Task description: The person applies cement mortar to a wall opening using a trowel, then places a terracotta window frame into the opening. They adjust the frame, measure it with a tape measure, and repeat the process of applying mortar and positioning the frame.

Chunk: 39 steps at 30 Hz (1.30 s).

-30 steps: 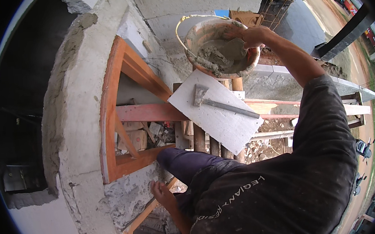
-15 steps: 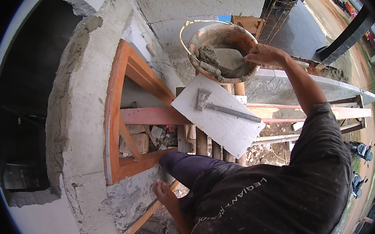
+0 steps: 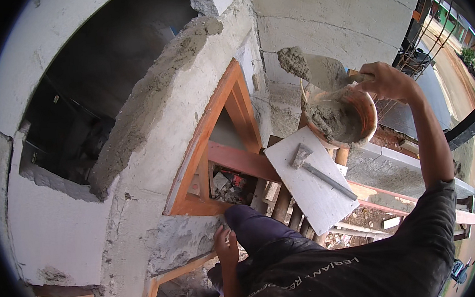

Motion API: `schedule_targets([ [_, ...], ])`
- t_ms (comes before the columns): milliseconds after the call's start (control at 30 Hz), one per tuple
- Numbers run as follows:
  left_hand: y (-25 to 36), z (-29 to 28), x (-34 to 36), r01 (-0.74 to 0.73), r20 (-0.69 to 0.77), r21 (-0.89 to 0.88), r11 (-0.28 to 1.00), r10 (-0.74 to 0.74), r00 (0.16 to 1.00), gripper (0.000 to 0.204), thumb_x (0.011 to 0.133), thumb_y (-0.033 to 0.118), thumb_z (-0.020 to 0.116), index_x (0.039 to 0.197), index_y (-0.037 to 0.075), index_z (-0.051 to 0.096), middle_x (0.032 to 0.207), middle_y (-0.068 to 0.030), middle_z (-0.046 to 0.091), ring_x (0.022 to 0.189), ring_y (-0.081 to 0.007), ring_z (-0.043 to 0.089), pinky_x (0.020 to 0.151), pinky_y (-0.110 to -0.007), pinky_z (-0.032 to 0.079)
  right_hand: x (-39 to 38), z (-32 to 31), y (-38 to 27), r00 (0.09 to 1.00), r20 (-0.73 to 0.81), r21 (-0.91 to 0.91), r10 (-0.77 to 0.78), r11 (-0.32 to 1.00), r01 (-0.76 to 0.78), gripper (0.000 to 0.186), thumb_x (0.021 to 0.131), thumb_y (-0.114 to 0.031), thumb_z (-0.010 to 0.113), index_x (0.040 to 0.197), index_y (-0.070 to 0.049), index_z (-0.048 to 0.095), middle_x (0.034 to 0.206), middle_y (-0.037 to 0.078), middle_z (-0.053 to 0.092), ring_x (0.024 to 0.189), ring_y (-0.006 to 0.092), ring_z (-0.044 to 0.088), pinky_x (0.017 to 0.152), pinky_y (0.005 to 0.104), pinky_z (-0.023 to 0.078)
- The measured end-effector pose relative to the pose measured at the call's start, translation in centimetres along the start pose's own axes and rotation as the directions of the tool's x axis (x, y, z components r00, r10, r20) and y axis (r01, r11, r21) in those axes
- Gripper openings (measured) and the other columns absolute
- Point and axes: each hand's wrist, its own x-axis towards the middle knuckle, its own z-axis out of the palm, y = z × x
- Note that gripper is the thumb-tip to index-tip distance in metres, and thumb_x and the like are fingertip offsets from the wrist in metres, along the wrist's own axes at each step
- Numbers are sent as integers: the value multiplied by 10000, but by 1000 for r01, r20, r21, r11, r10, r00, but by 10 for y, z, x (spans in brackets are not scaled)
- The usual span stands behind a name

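My right hand (image 3: 384, 83) grips the handle of a trowel (image 3: 326, 73), raised over a bucket (image 3: 370, 117). A lump of wet grey mortar (image 3: 293, 63) sits at the blade's far end. More mortar (image 3: 333, 120) lies inside the bucket, whose rim is smeared. My left hand (image 3: 226, 245) hangs beside my knee, fingers loosely bent and apart, with nothing visible in it. Between my knee and the bucket, a pale block (image 3: 288, 158) carries a hatchet-like tool (image 3: 326, 175) with a metal handle.
An orange wooden triangular frame (image 3: 209, 145) is set against the rough wall (image 3: 153, 138). Left of it, a broken-edged opening (image 3: 108, 64) leads into darkness. Poles and planks (image 3: 378, 196) cross below over rubble. A thin-bar steel cage (image 3: 427, 38) stands at far right.
My right hand has lifted the trowel out of the bucket, bringing up mortar on its blade. The view has swung left, showing more wall. My left hand stays near my knee.
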Motion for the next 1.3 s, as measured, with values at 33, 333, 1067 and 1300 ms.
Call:
schedule_targets([
  [33,4,4,5,-17,26,-15,1000,17,1000,336,898,262,578,1037,-43,609,1247,-232,509,1140,-372,508,989,-430,378,9,-6,-13,1000,-8,-3,-28,1000,28,302,835,-260,645,981,5,643,727,91,632,559,171,591,484,314,486],
  [333,9,-28,-8,-57,-104,81,995,66,992,303,909,236,563,1056,-26,597,1266,-202,500,1136,-319,513,921,-388,431,125,32,-214,966,-2,801,-258,578,155,397,921,-324,546,1019,60,530,749,79,547,540,145,592,441,301,520],
  [1067,-1,-40,-56,32,-272,64,997,-13,962,240,897,193,598,1037,-2,579,1184,-215,539,1047,-350,557,848,-396,471,194,-10,-210,786,-441,-386,-434,882,270,217,827,-133,530,1001,-42,621,1039,135,655,970,297,635,814,392,518],
  [1300,-6,-41,-61,48,-312,110,993,-11,950,217,895,190,594,1016,10,593,1169,-215,550,1060,-358,555,871,-419,457,196,-6,-222,794,-316,-643,-519,733,223,192,852,-88,504,931,-85,678,982,64,672,910,252,661,735,369,550],
])
